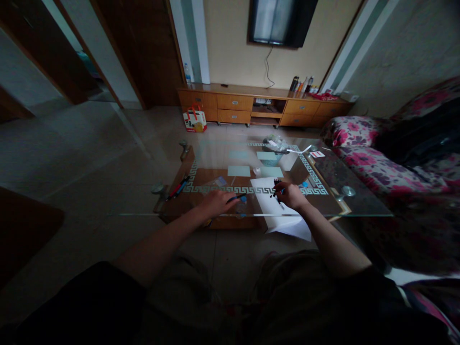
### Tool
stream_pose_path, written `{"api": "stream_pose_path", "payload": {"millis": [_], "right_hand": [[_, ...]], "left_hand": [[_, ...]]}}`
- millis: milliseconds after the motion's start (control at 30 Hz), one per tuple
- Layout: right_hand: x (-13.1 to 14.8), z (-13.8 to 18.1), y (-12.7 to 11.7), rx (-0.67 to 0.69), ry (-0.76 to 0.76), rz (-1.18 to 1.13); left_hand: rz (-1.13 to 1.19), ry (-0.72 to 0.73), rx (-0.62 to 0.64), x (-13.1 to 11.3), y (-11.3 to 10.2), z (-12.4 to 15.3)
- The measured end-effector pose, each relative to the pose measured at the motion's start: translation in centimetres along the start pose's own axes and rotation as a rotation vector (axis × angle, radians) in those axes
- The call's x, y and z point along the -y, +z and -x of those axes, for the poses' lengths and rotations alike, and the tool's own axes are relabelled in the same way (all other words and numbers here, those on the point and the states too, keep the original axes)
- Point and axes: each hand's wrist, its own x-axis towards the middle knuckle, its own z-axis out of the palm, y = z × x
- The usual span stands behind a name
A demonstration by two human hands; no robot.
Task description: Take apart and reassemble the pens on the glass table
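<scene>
My left hand [216, 203] is closed on a dark pen [236, 197], held low over the glass table near its front edge. A small blue-topped item [243, 200] shows beside the pen tip. My right hand [292, 195] pinches several thin dark pieces [276, 189] that look like pens; their exact kind is too dim to tell. Beneath this hand lies a white paper sheet [268, 211], its front end hanging past the table edge. At the left, several pens [178, 188], red, blue and black, lie side by side on the glass.
The glass table [215, 215] has a patterned border and metal supports. A bag-lined basket [276, 143], a white strip [300, 150] and a red-and-white card [317, 154] are toward its far right. Beyond stand a wooden cabinet [235, 102] and a carrier bag [194, 120]. A flowered sofa [373, 163] is at right.
</scene>
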Motion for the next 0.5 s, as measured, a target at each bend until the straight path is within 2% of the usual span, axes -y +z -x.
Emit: {"api": "stream_pose_path", "payload": {"millis": [500], "right_hand": [[0.44, 0.08, 0.02, 0.038, 0.032, 0.018]], "left_hand": [[-0.042, 0.001, 0.01, 0.03, -0.08, -0.02]]}}
